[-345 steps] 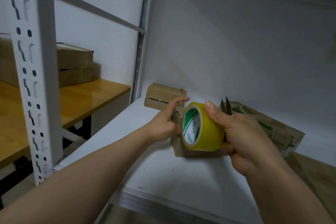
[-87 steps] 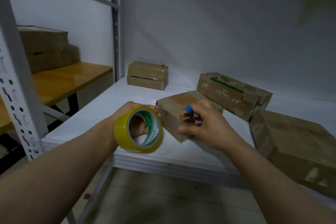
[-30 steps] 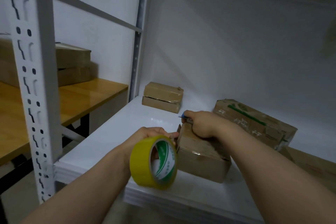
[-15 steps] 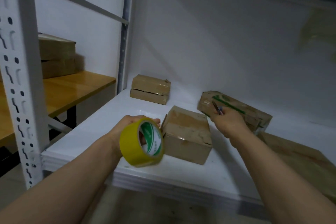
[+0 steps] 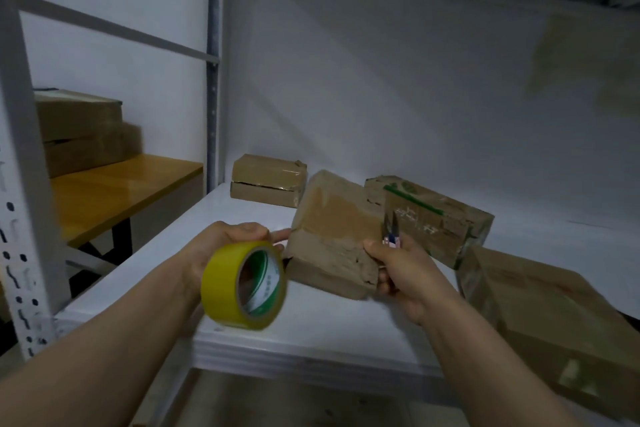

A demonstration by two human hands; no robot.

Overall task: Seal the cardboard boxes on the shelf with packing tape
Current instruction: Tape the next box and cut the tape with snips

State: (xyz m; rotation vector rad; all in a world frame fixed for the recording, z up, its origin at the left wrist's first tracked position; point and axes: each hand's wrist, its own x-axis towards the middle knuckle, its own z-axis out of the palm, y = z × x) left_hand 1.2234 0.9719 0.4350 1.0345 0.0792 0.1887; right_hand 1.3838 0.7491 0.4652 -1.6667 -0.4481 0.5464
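You are seeing no text sharp enough to read, the green-and-white label [image 5: 268,282] inside the yellow tape roll [image 5: 221,288] is carrying print that is blurring out, the green band and pale characters on the printed box [image 5: 433,218] are showing only as smudges.

A worn cardboard box [image 5: 332,236] is tilted up over the white shelf [image 5: 311,326], top face toward the camera. The yellow tape roll [image 5: 218,284] is just left of it, in the air.

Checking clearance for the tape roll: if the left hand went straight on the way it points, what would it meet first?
The tilted box in the middle: the left hand, gripping the tape roll, points its fingers at the box's left side, seemingly almost touching.
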